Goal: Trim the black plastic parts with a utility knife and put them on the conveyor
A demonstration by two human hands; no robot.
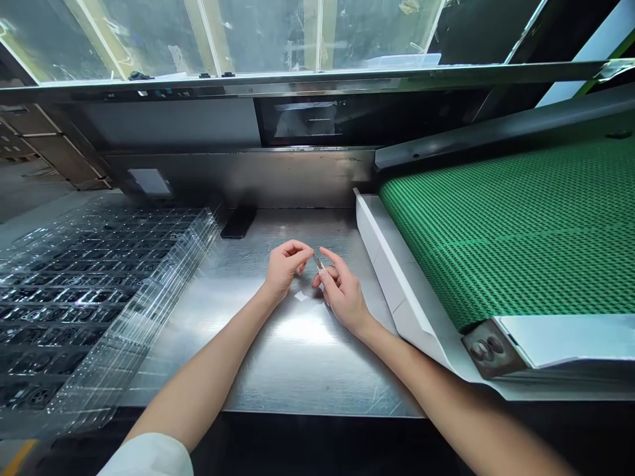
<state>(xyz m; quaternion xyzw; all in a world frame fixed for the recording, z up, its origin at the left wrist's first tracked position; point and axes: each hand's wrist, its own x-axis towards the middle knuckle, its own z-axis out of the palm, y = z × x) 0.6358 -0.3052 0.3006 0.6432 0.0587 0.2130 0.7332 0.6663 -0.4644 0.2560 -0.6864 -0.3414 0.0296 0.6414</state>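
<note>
Green, textured belt at right, beside a brushed-metal surface; clear plastic trays stacked at left. Above the surface, the right hand holds a small, shiny, narrow piece in its fingers; the left hand has fingertips pinched beside it, any grip unclear. Flat black phone behind; white scrap below.

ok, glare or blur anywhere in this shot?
Head view, centre: bright glare on the metal table, held piece too small to identify; head view, left: reflections streak the clear trays; head view, lower right: right forearm blurs toward the frame edge.
</note>
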